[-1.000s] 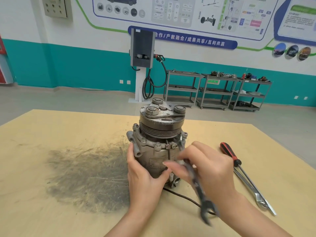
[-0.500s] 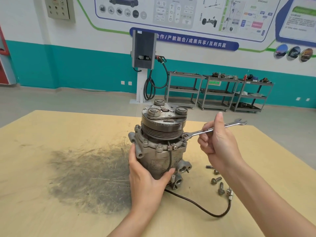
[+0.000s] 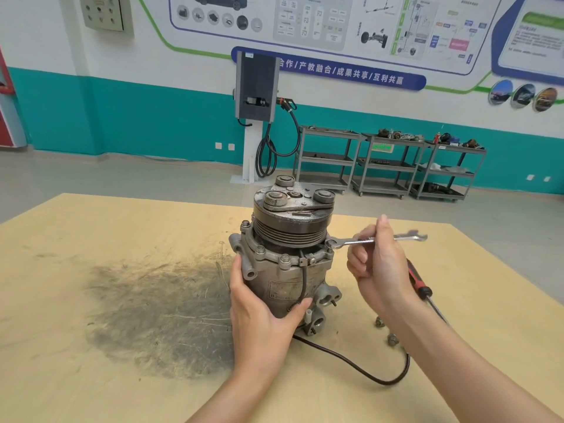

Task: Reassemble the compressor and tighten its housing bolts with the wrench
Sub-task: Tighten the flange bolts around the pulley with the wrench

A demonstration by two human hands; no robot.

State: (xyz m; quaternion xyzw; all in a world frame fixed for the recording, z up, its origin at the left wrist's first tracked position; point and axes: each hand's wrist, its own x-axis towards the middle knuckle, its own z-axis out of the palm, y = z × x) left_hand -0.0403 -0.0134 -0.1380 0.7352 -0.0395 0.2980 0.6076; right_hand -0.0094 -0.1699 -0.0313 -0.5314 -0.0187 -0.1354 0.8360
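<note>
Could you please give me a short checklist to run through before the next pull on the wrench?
1. Ring end of the silver combination wrench seated over the right-hand flange bolt: ok.
2. Right hand gripping the wrench shaft: ok.
3. Left hand bracing the grey metal compressor body: ok.
4. Compressor standing upright on the tan wooden table: ok.
5. Bolt fully tight: cannot tell.
6. Loose bolts on the table beside the compressor, none left over: not ok.
</note>
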